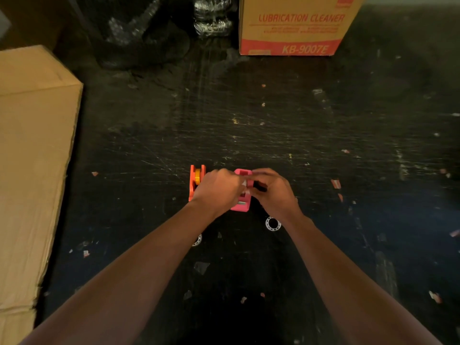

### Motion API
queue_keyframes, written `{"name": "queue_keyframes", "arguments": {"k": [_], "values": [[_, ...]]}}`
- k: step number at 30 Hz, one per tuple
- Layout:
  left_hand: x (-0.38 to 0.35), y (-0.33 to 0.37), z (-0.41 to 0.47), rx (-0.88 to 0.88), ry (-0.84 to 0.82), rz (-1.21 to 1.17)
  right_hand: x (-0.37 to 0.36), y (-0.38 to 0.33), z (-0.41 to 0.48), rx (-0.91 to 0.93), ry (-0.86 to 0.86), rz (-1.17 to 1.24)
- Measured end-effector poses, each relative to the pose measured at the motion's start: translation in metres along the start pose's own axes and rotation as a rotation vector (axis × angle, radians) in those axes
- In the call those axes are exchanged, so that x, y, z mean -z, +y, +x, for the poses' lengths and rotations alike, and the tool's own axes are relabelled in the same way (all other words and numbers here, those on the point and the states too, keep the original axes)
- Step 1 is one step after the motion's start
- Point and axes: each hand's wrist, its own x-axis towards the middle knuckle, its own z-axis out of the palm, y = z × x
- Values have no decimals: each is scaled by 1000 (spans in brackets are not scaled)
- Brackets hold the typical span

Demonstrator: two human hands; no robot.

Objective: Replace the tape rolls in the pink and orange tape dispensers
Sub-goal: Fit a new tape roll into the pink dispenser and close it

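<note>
Scratched, dark and littered with paper scraps, the bench (273, 115) fills the view. At eleven o'clock from the hands a plain brown cardboard box (32, 145) runs down the edge; at one o'clock stands a tan carton printed "LUBRICATION CLEANER" in red (293, 26), with black plastic-wrapped bundles (149, 33) beside it at twelve.

At centre sits the pink plastic tape dispenser (242, 205), with the orange plastic tape dispenser (193, 185) just beside it at nine o'clock, a yellow hub (198, 176) seated between the orange one's side walls. Both hands meet over the pink dispenser — the left hand (219, 188) has its fingers curled together, pinching something pale, and the right hand (271, 189) has its fingers bent in around a small dark piece; what exactly each grips I cannot tell.

Nearer the person lie two white ring-shaped tape cores — one (273, 223) at five o'clock from the pink dispenser, the other (197, 240) at seven, half hidden by the left forearm.
</note>
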Motion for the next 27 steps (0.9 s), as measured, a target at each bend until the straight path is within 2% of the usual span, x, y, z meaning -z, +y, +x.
{"name": "queue_keyframes", "arguments": {"k": [10, 20, 27], "values": [[8, 10, 6, 82, -50, 67, -3, 2, 1, -2, 41, 13], [1, 24, 4, 211, 40, -11, -7, 9, 1, 15, 72, -1], [-5, 24, -1, 164, 59, -23, -6, 7, 2, 36, 82, -10]]}}
